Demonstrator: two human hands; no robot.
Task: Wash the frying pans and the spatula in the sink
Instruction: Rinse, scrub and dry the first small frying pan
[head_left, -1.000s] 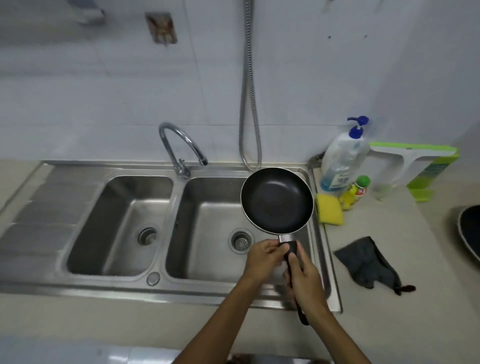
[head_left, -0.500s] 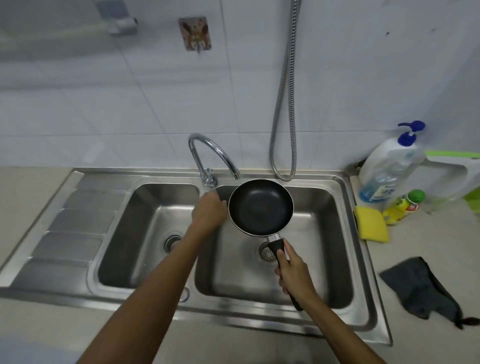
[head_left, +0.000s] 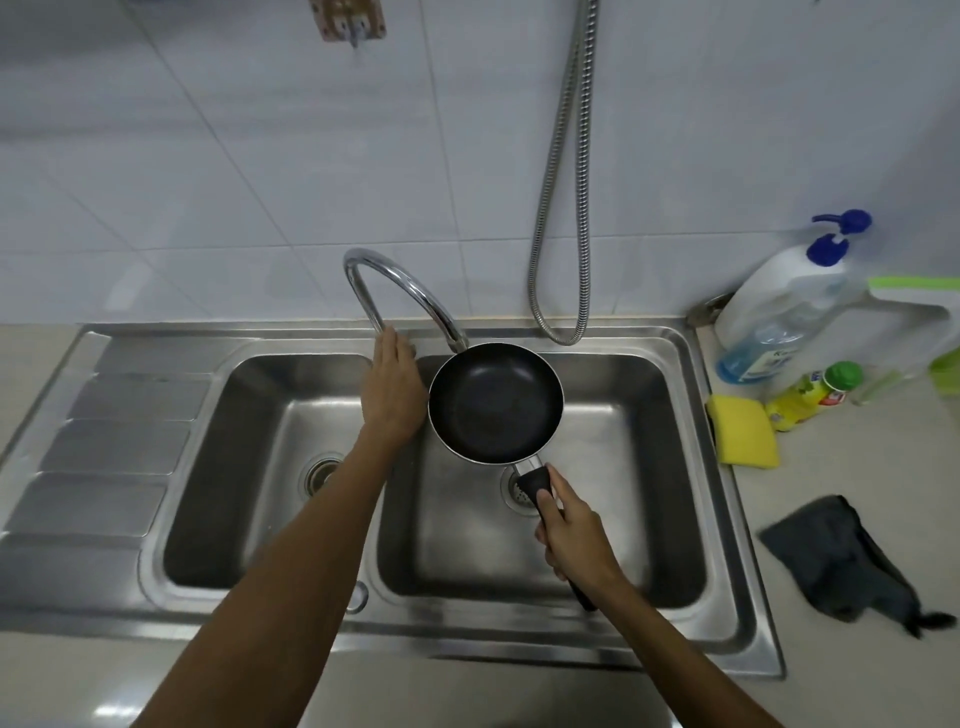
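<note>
A small black frying pan (head_left: 496, 401) hangs level over the right basin of the steel double sink (head_left: 685, 364), just under the spout of the curved chrome faucet (head_left: 395, 283). My right hand (head_left: 574, 535) is shut on the pan's black handle. My left hand (head_left: 392, 387) reaches to the base of the faucet, covering the tap handle there; its fingers are hidden, so its grip cannot be made out. No water is visible. No spatula is in view.
A yellow sponge (head_left: 744, 437), a small yellow-green bottle (head_left: 810, 395) and a pump soap bottle (head_left: 779, 312) stand on the counter right of the sink. A dark cloth (head_left: 844, 564) lies further forward. A metal shower hose (head_left: 569, 208) hangs on the tiled wall.
My left hand left the pan handle and travelled up to the faucet base. The pan moved left, under the spout, held by my right hand alone.
</note>
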